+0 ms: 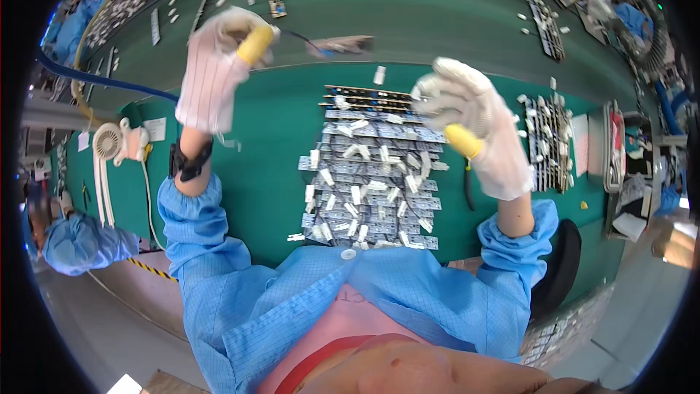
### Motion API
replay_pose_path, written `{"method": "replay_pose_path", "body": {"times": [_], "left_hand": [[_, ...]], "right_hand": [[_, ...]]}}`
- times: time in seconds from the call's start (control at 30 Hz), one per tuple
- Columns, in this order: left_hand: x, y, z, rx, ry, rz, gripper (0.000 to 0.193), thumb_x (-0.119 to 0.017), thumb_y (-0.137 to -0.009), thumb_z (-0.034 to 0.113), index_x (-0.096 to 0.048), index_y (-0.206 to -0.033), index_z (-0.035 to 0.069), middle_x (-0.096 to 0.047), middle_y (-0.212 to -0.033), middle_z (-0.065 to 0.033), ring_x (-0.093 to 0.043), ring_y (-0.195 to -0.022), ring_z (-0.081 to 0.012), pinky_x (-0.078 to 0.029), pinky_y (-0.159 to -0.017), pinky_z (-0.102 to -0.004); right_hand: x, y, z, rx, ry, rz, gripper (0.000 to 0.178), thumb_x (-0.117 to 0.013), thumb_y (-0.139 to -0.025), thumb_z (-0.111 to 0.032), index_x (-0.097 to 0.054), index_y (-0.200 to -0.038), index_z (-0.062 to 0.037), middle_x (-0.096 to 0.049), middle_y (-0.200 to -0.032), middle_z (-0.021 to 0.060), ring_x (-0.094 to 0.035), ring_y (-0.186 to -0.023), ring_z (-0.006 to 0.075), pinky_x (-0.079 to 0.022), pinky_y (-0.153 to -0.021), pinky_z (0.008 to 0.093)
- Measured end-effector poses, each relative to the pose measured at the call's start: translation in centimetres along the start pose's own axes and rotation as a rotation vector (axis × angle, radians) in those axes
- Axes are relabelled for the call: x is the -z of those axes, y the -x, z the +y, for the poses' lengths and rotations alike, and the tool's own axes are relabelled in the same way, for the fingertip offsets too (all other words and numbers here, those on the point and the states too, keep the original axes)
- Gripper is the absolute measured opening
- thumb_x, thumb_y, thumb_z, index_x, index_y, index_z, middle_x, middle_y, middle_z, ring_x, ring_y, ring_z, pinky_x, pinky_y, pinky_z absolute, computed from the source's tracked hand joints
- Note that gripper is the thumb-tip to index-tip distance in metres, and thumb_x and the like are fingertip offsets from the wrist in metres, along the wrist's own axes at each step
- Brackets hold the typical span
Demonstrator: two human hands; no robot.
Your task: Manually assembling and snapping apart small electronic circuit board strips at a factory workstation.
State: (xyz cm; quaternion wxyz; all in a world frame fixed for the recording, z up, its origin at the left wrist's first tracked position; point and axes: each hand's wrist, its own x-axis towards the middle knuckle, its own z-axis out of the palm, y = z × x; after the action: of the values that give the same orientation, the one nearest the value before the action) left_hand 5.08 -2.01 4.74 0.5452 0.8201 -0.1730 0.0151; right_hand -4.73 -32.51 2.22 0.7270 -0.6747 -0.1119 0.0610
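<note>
Circuit boards (372, 195) on a green bench (266, 168) show an electronics workshop.

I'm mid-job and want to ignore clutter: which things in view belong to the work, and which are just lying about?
Likely in the work: left hand, seemingly pinching a dark wire; right hand, at the circuit boards; white connectors on them.
Apparently lying about: white fan; black tool; blue hose.

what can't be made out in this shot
- Head view: the wire's end at the left hand, covered by the glove's thumb and fingers.
- Head view: what the strip past it is, smeared by blur.
- Head view: whether the right hand touches the boards; its fingers hide this.
- Head view: the left co-worker, cut off by the rim.
</note>
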Motion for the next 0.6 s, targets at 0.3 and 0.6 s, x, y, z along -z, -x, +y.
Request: {"method": "replay_pose_path", "body": {"times": [0.3,0.6], "left_hand": [[-7.0,3.0,0.8,-0.084,0.489,-0.1,0.021,-0.061,-0.087,0.019,-0.06,-0.092,-0.001,-0.061,-0.087,-0.0088,-0.06,-0.066,-0.0132,-0.049,-0.058,-0.0242],[-7.6,2.8,0.3,-0.103,0.411,-0.052,0.019,-0.06,-0.086,0.016,-0.061,-0.09,-0.002,-0.062,-0.087,-0.009,-0.062,-0.064,-0.0138,-0.051,-0.06,-0.0251]], "right_hand": [[-1.9,0.8,0.0,-0.173,-0.501,-0.332,0.109,-0.085,-0.065,-0.017,-0.013,-0.146,-0.0055,-0.04,-0.134,0.0177,-0.05,-0.12,0.0304,-0.05,-0.094,0.041],[-1.2,1.0,0.3,0.01,-0.425,-0.263,0.079,-0.071,-0.08,-0.01,-0.023,-0.142,0.0006,-0.05,-0.125,0.0227,-0.056,-0.113,0.031,-0.052,-0.092,0.0425]]}}
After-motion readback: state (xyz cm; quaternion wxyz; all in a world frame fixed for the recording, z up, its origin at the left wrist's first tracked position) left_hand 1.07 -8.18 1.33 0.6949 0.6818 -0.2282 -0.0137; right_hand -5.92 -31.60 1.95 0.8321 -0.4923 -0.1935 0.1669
